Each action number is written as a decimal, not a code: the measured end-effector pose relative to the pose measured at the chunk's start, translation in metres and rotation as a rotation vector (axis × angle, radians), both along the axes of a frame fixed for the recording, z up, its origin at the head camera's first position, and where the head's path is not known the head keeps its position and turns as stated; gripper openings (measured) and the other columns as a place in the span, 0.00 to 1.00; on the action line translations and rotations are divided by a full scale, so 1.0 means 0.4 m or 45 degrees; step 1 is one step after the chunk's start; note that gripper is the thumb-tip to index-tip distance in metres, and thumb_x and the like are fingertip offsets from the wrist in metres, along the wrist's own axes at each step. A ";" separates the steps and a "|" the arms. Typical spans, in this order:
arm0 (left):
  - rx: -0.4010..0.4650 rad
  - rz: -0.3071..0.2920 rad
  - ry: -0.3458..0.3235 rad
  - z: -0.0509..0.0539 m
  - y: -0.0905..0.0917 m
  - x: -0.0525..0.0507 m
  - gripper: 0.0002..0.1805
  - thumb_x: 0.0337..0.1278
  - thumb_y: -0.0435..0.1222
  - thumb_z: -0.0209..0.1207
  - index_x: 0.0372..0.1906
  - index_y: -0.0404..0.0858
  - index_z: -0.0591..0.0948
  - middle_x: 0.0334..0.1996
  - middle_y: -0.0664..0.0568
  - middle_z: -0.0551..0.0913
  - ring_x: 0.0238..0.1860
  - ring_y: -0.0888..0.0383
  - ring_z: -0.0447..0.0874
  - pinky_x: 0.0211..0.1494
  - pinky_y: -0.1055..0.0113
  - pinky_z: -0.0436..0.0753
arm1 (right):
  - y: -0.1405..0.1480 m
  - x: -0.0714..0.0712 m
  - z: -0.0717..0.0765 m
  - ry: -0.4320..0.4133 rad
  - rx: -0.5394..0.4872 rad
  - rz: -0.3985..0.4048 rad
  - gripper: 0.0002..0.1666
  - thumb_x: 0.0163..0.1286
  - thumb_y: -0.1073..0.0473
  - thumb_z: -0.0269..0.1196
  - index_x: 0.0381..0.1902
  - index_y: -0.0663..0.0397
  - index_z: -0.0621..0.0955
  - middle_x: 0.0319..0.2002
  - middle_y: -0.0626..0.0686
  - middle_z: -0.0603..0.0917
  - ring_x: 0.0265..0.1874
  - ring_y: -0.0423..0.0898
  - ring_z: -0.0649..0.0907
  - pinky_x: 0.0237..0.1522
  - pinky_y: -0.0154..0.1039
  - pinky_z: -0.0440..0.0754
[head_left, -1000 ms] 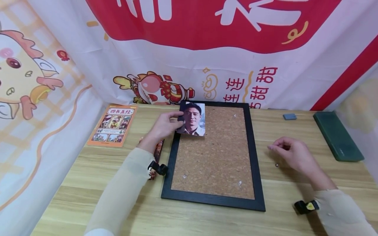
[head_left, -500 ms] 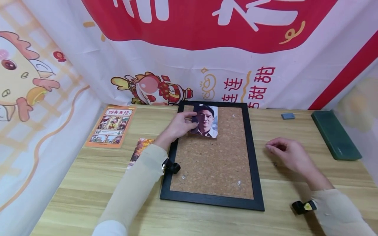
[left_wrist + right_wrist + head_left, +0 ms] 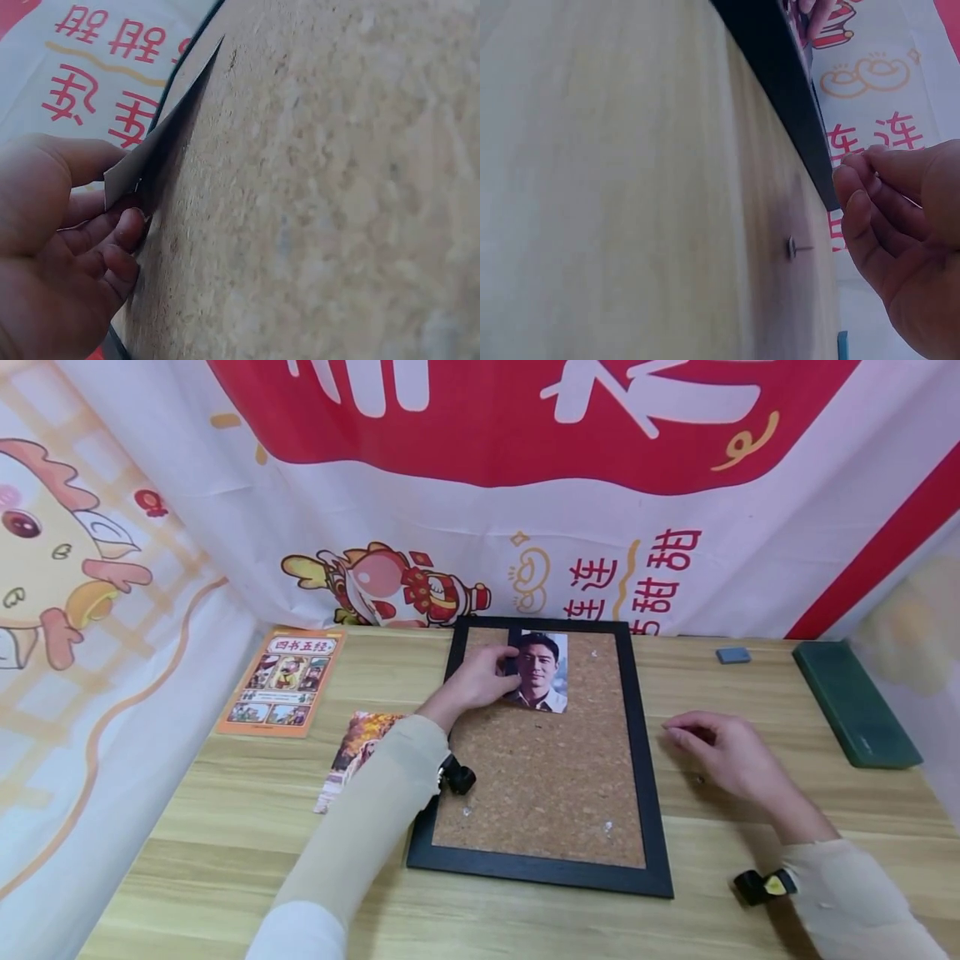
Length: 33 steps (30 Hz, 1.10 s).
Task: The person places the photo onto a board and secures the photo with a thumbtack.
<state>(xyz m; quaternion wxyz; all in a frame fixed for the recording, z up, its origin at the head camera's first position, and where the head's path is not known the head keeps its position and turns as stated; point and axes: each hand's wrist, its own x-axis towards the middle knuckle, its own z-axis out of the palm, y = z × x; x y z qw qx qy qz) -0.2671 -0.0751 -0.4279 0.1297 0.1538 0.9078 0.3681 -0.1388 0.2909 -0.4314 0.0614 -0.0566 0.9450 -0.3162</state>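
In the head view, my left hand (image 3: pixel 480 678) pinches the left edge of a portrait photo (image 3: pixel 546 674) over the upper part of a black-framed cork board (image 3: pixel 547 777). The left wrist view shows the photo (image 3: pixel 154 150) edge-on between thumb and fingers, tilted against the cork. My right hand (image 3: pixel 726 753) hovers right of the board, thumb and index fingertips together; I cannot tell whether something tiny is between them. Below that hand, a thumbtack (image 3: pixel 792 248) lies on the table with its point sticking sideways in the right wrist view.
A colourful photo (image 3: pixel 352 752) lies left of the board, partly under my left sleeve. Farther left is an orange booklet (image 3: pixel 281 683). A small blue block (image 3: pixel 733 655) and a green case (image 3: pixel 857 706) lie at the right, before the hanging cloth (image 3: pixel 480 552).
My left hand has carried the portrait photo to the right, from the board's upper left edge onto the cork. The colourful photo is more exposed. My right hand has shifted slightly left.
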 end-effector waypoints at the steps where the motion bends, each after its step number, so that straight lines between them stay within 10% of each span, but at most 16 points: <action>1: -0.020 -0.007 0.005 0.000 0.001 -0.001 0.30 0.73 0.37 0.65 0.75 0.35 0.76 0.48 0.42 0.83 0.43 0.52 0.80 0.46 0.62 0.79 | -0.005 -0.001 0.003 -0.012 -0.001 -0.001 0.17 0.85 0.54 0.59 0.61 0.55 0.87 0.58 0.62 0.90 0.54 0.57 0.87 0.56 0.56 0.85; 11: -0.100 -0.095 0.071 -0.033 -0.006 -0.022 0.31 0.74 0.42 0.64 0.75 0.34 0.76 0.54 0.42 0.82 0.55 0.49 0.78 0.62 0.56 0.78 | -0.068 -0.061 0.033 -0.079 -0.206 0.055 0.16 0.85 0.55 0.59 0.59 0.56 0.87 0.49 0.56 0.92 0.44 0.44 0.89 0.44 0.30 0.86; 33: -0.056 -0.098 0.039 -0.035 -0.008 -0.023 0.30 0.74 0.41 0.64 0.75 0.36 0.76 0.57 0.42 0.80 0.55 0.50 0.77 0.62 0.58 0.78 | -0.267 -0.333 0.028 -0.305 -0.695 -0.075 0.14 0.83 0.65 0.61 0.58 0.71 0.81 0.48 0.65 0.93 0.37 0.43 0.93 0.47 0.41 0.93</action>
